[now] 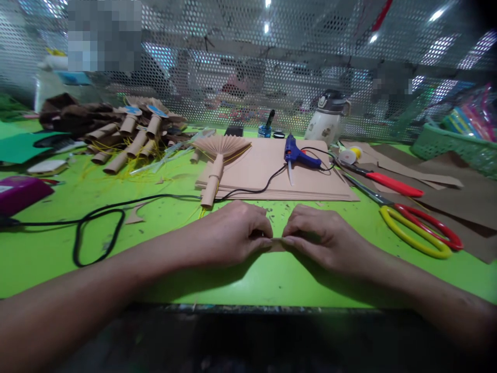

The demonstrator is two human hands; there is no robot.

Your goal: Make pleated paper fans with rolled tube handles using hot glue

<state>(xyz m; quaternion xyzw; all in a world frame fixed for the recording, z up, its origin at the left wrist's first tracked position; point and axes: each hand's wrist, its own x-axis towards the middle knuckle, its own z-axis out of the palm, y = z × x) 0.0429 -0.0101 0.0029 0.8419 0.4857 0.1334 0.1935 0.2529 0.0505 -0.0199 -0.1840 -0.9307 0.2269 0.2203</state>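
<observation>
Between my two hands, low over the green table near its front edge, is a small strip of brown paper [277, 244]. My left hand [243, 230] pinches one end of it between thumb and fingers. The other end is pinched by my right hand [324, 235], so only a short middle piece shows. Just beyond my left hand lies a paper fan [217, 166] with a pleated top and a rolled paper handle. A stack of brown paper sheets [256, 176] lies past both hands, and a blue glue gun [297, 155] rests on it.
Right of my hands lie large scissors [419, 228] with red and yellow handles and a red-handled cutter [399, 184]. A black cord [155, 198] crosses the green table [240, 287]. Rolled paper tubes [135, 142] pile up at back left; a white jug [326, 116] stands behind.
</observation>
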